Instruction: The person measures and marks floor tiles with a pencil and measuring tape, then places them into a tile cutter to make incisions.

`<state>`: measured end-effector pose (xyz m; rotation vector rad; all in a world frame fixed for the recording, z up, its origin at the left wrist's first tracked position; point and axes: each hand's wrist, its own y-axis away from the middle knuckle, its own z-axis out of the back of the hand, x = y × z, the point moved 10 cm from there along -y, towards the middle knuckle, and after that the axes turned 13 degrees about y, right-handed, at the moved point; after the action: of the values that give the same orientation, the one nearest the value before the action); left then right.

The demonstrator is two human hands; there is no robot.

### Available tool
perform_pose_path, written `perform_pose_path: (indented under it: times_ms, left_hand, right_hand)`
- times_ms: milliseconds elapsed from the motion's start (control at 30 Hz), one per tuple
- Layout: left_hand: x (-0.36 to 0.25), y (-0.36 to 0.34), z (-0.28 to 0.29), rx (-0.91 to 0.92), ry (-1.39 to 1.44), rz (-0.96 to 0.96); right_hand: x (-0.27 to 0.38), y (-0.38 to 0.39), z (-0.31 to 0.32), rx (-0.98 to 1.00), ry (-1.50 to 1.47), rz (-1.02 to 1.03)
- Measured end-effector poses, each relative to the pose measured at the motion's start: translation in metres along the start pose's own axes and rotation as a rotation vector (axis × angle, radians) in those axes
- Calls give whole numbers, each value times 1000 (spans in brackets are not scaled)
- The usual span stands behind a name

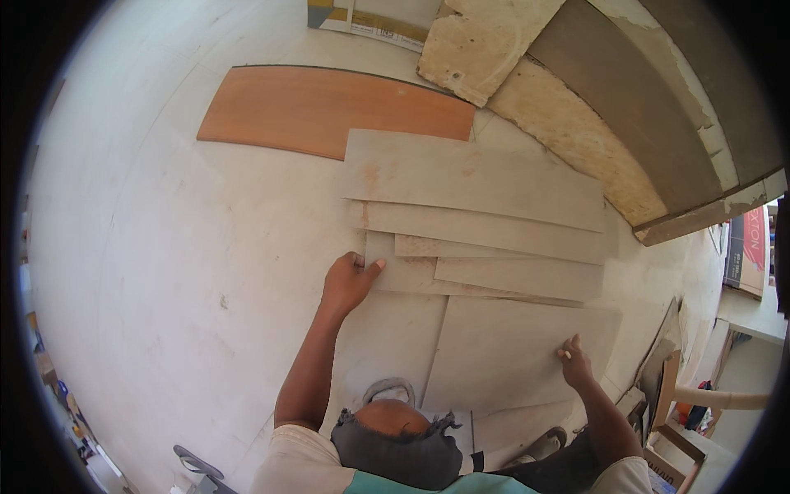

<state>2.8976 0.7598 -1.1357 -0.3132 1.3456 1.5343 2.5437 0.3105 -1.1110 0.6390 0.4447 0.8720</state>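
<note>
Several pale grey laminate sheets (477, 177) lie fanned out on a large white board (164, 247). My left hand (349, 280) grips the left end of one narrow sheet (411, 276) in the stack, thumb on top. My right hand (573, 361) rests with its fingertips on the right part of a wider grey sheet (510, 354) lying nearest to me. An orange-brown laminate sheet (329, 107) lies farther off, partly under the grey ones.
Rough beige and dark boards (576, 115) lean across the upper right. A wooden stool frame (671, 412) and a cardboard box (749, 247) stand at the right. Small items lie along the left rim.
</note>
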Motion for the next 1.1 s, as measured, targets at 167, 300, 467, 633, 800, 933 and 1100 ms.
perform_pose_path:
  times_ms: [167, 300, 467, 633, 800, 933, 1100]
  left_hand:
    - [3, -22, 32, -43, 179, -65]
    - [-22, -74, 91, -292, 690, -146]
    - [-20, -162, 87, -331, 1362, 25]
    - [-17, -171, 82, -441, 1442, 92]
    - [-25, -193, 80, -258, 1606, 97]
    - [-9, -201, 89, -201, 1610, 127]
    - [-33, -167, 79, -366, 1355, 109]
  right_hand:
    - [-10, 1, -4, -13, 7, -1]
    - [1, -2, -1, 1, 11, 5]
    - [-13, -9, -12, -17, -3, 10]
    - [-6, -4, -5, -55, 26, 25]
    - [-6, -5, -5, -19, 16, -2]
    - [2, -7, -9, -17, 19, 5]
    - [-14, -4, -7, -45, 48, -27]
